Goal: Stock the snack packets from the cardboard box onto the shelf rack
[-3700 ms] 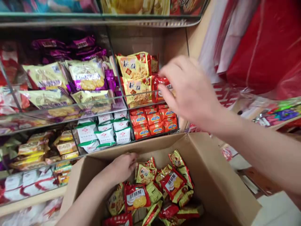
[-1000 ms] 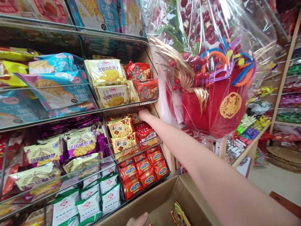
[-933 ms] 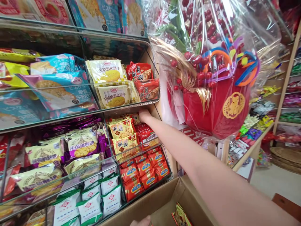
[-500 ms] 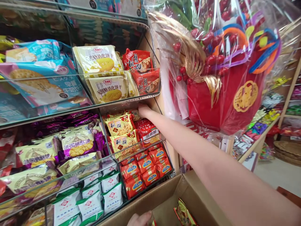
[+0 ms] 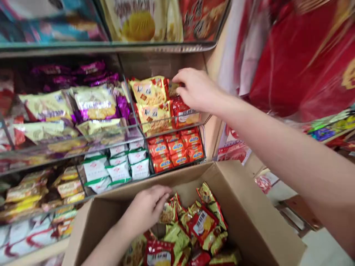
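My right hand point(image 5: 192, 88) is at the upper shelf bin, its thumb and fingers closed on the edge of a small yellow-brown biscuit packet point(image 5: 173, 88), mostly hidden behind others. Beside it stand yellow walnut biscuit packets point(image 5: 154, 111) and red biscuit packets point(image 5: 185, 112). Lower down, my left hand point(image 5: 151, 205) reaches into an open cardboard box point(image 5: 241, 199). Its fingers are curled together over a yellow-and-red biscuit packet point(image 5: 168, 213) and appear to grip it; blur softens the contact. Loose red packets point(image 5: 202, 221) and yellow ones lie inside the box.
Clear dividers split the shelf into bins. Small red packets point(image 5: 177, 147), white-and-green packets point(image 5: 119, 170) and cream-and-purple packets point(image 5: 94, 103) fill nearby bins. A glass shelf edge point(image 5: 111, 48) runs above my right hand. A wrapped red bag point(image 5: 291, 66) hangs at the right.
The view has tilted down, showing more of the box and its packets. My right hand has drawn forward from the back of the bin. More of my left hand is visible inside the box.
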The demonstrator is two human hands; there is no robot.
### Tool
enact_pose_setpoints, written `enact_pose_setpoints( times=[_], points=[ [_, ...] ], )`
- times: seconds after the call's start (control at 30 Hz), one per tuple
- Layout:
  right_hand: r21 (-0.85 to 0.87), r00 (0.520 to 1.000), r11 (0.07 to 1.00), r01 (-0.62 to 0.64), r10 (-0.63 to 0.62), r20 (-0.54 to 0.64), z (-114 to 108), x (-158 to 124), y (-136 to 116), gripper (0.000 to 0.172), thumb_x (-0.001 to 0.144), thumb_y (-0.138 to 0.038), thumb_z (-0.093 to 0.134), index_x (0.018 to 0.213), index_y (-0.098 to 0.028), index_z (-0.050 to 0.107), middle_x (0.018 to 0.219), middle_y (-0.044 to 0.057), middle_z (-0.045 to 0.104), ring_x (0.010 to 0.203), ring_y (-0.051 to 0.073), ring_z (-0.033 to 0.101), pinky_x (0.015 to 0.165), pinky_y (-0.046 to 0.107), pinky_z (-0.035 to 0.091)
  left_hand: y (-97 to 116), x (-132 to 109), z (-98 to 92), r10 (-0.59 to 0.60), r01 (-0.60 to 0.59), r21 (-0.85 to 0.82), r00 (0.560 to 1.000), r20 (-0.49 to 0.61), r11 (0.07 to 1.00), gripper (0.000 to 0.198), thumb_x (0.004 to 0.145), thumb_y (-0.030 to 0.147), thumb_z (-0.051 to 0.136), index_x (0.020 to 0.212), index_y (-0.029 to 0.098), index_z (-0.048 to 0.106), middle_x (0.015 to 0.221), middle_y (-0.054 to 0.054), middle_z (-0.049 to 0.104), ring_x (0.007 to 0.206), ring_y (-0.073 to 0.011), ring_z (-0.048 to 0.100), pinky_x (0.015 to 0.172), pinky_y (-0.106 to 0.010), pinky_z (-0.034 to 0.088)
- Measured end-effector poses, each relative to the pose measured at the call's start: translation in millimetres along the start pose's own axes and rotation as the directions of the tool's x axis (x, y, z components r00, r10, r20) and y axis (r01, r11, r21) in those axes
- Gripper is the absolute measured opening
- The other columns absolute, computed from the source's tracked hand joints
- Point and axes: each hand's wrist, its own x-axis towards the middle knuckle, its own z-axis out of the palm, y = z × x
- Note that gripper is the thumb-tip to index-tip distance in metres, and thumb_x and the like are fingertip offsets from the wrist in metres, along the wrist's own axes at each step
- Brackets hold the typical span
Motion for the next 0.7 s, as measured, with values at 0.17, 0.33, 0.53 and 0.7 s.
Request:
enact_pose_setpoints(
  times=[0.17,0.33,0.53,0.7],
  points=[
    [0.165,0.972,0.964,0.207,-0.221,0.074,-23,-132,-50,0.029,0.087,-0.022,0.037,0.095,-0.014,0.063,0.096,0.006,0.063,0.095,0.017,0.055,0.084,0.034,0.040,-4,-2,2.5,-0.113,0.113,-0.067,0.994,-0.004,0.991,0.031,0.083,0.022,0.039,0.100,0.016,0.064,0.097,-0.003,0.070,0.087,-0.0159,0.064,0.079,-0.027,0.048],
    [0.346,0.611,0.931,0.114,-0.340,0.715,60,-222,-71,0.022,0.086,-0.016,0.040,0.086,-0.013,0.062,0.080,0.008,0.063,0.073,0.018,0.058,0.065,0.029,0.045,2,-4,0.5,-0.152,0.149,-0.078,0.988,-0.040,0.986,0.052,0.082,0.025,0.017,0.107,0.001,0.056,0.096,0.001,0.066,0.092,-0.0136,0.060,0.080,-0.030,0.042],
    [0.112,0.502,0.992,-0.063,-0.066,0.862,153,-238,-88,0.043,0.072,-0.041,0.064,0.093,-0.003,0.065,0.093,0.021,0.064,0.094,0.030,0.056,0.079,0.039,0.044,-12,-4,2.1,-0.133,0.132,-0.017,0.991,-0.015,0.991,0.028,0.081,0.024,0.043,0.097,0.018,0.065,0.093,-0.005,0.071,0.083,-0.0173,0.066,0.073,-0.026,0.051],
    [0.041,0.514,0.992,-0.117,0.025,0.857,167,-244,-96,0.050,0.060,-0.040,0.073,0.097,-0.007,0.065,0.098,0.018,0.063,0.094,0.031,0.056,0.077,0.036,0.046,-24,-4,4.0,-0.112,0.113,0.009,0.993,-0.043,0.994,0.026,0.082,0.026,0.043,0.098,0.020,0.064,0.097,-0.007,0.070,0.087,-0.0179,0.066,0.076,-0.026,0.052]
  ],
)
